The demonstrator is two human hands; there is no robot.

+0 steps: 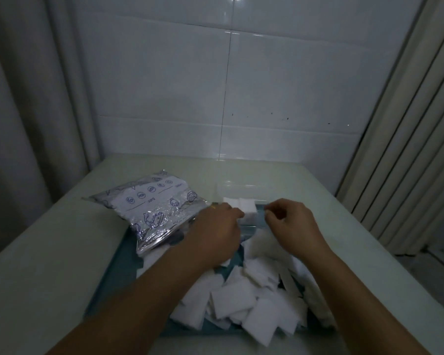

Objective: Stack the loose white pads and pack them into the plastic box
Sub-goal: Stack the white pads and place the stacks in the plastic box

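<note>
Dim room, white tiled wall behind, pale table point(49, 252) with blue mat point(128, 254) on it. Loose white pads point(241, 298) in heap on mat, near me. Clear plastic box point(244, 198) just behind my hands, small pad stack point(241, 206) already inside. Foil bag point(151, 208) lies left of box. My left hand point(215, 234) reaches at box edge, fingers hidden, cannot tell their state. My right hand point(290, 224) with fingers curled, holding nothing I see. I judge pads light, soft, easy to bend; take stack flat by two opposite sides, gentle squeeze.
</note>
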